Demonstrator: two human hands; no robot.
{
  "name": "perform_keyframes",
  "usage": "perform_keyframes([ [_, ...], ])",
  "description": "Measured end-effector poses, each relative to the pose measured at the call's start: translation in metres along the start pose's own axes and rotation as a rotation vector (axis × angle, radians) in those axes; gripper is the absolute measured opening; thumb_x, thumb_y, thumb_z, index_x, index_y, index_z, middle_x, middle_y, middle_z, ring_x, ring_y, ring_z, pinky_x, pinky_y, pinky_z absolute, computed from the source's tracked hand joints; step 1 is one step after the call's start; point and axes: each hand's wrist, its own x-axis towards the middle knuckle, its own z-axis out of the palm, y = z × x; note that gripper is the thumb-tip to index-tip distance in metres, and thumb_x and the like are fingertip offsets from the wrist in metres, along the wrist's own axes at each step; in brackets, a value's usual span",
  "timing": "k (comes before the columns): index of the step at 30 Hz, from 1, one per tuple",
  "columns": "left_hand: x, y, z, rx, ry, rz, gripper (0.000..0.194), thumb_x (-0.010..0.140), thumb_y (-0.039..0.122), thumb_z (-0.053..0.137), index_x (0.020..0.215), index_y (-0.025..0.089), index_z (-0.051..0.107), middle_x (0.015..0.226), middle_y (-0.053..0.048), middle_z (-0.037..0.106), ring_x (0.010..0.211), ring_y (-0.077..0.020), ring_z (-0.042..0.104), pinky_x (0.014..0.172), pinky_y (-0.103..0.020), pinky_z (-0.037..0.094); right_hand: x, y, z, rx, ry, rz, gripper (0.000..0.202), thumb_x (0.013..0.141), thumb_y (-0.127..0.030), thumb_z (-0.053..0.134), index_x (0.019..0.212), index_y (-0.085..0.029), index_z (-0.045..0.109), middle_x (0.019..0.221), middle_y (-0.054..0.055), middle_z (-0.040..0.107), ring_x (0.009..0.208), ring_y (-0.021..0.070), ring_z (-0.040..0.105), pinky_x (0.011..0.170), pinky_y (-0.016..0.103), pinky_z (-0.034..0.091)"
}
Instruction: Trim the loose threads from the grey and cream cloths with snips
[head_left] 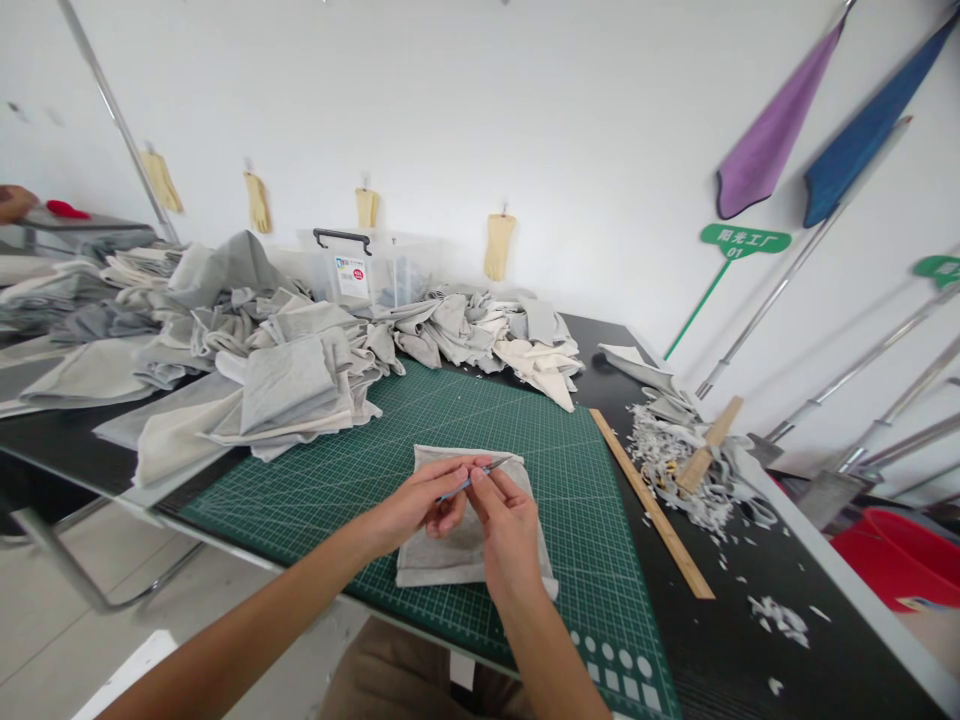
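Right of the green mat, a sign reads "阳光工厂 01". Left hand and right hand pinch a blue tool over square grey cloth.

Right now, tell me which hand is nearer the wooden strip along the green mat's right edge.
Right. The right hand is left of the wooden strip, across a stretch of green mat; the left hand is farther off, beyond the right hand.

Bright, diffuse light turns the wall behind the cutting mat nearly white, with soft grey shadows beside the poles to the mat's right. Wide-angle distortion tilts the metal post left of the mat; the small blue-handled tool above it looks slightly soft.
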Motion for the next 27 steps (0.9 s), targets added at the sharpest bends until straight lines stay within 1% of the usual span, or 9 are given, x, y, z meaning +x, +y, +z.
perform_keyframes([
  [4,0.001,0.003,0.002,-0.008,-0.014,-0.002,0.056,0.091,0.044,0.05,0.138,0.014,0.043,0.047,0.005,0.047,0.035,-0.007,0.036,0.035,-0.016,0.024,0.0,-0.001,-0.002,-0.009,-0.02,-0.023,0.011,0.075,-0.026,0.072,0.082,-0.017,0.072,0.075,0.001,0.07,0.072,0.0137,0.063,0.074,0.026,0.05],
  [8,0.003,0.005,0.004,-0.032,-0.051,-0.016,0.054,0.092,0.042,0.049,0.138,0.014,0.043,0.046,0.006,0.045,0.034,-0.0064,0.032,0.035,-0.017,0.022,0.0,-0.003,-0.003,-0.026,-0.025,-0.037,0.012,0.078,-0.026,0.069,0.087,-0.017,0.072,0.08,0.002,0.072,0.075,0.0149,0.064,0.076,0.028,0.051],
  [10,0.003,0.007,0.004,-0.065,-0.071,-0.015,0.054,0.092,0.041,0.049,0.139,0.014,0.042,0.046,0.006,0.045,0.034,-0.0063,0.031,0.035,-0.017,0.023,0.001,-0.004,-0.003,-0.028,-0.032,-0.036,0.012,0.078,-0.027,0.07,0.086,-0.018,0.072,0.078,0.002,0.071,0.074,0.0151,0.064,0.075,0.029,0.051],
  [12,0.004,0.009,0.005,-0.087,-0.088,-0.015,0.054,0.093,0.039,0.049,0.14,0.015,0.041,0.046,0.006,0.045,0.034,-0.0063,0.031,0.035,-0.017,0.024,0.001,-0.004,-0.003,-0.032,-0.025,-0.041,0.013,0.077,-0.027,0.071,0.085,-0.018,0.072,0.077,0.001,0.071,0.073,0.0154,0.064,0.075,0.029,0.051],
  [16,0.004,0.011,0.005,-0.084,-0.098,-0.019,0.051,0.093,0.036,0.049,0.138,0.014,0.043,0.046,0.005,0.046,0.035,-0.0065,0.032,0.035,-0.017,0.024,0.002,-0.005,-0.002,-0.034,0.001,-0.037,0.014,0.076,-0.029,0.071,0.086,-0.019,0.072,0.083,0.003,0.073,0.077,0.0167,0.065,0.075,0.029,0.051],
  [20,0.003,0.009,0.005,-0.103,-0.097,-0.023,0.05,0.094,0.036,0.047,0.139,0.015,0.042,0.046,0.005,0.047,0.035,-0.0063,0.032,0.035,-0.016,0.025,0.001,-0.004,-0.004,-0.023,-0.02,-0.017,0.013,0.075,-0.026,0.072,0.086,-0.018,0.072,0.084,0.003,0.073,0.079,0.016,0.065,0.077,0.028,0.051],
  [24,0.002,0.005,0.005,-0.098,-0.113,-0.036,0.049,0.094,0.036,0.047,0.137,0.014,0.044,0.046,0.005,0.047,0.034,-0.0061,0.032,0.035,-0.016,0.025,-0.002,-0.003,-0.006,-0.023,-0.026,-0.019,0.014,0.078,-0.025,0.07,0.09,-0.018,0.072,0.082,0.003,0.073,0.078,0.0148,0.065,0.077,0.027,0.05],
  [27,0.002,0.003,0.003,-0.115,-0.1,-0.032,0.049,0.093,0.037,0.049,0.136,0.014,0.046,0.045,0.005,0.048,0.034,-0.0061,0.032,0.035,-0.016,0.025,-0.004,-0.003,-0.006,-0.006,-0.033,-0.024,0.01,0.077,-0.024,0.071,0.086,-0.018,0.072,0.079,0.002,0.072,0.076,0.0141,0.064,0.076,0.026,0.05],
])
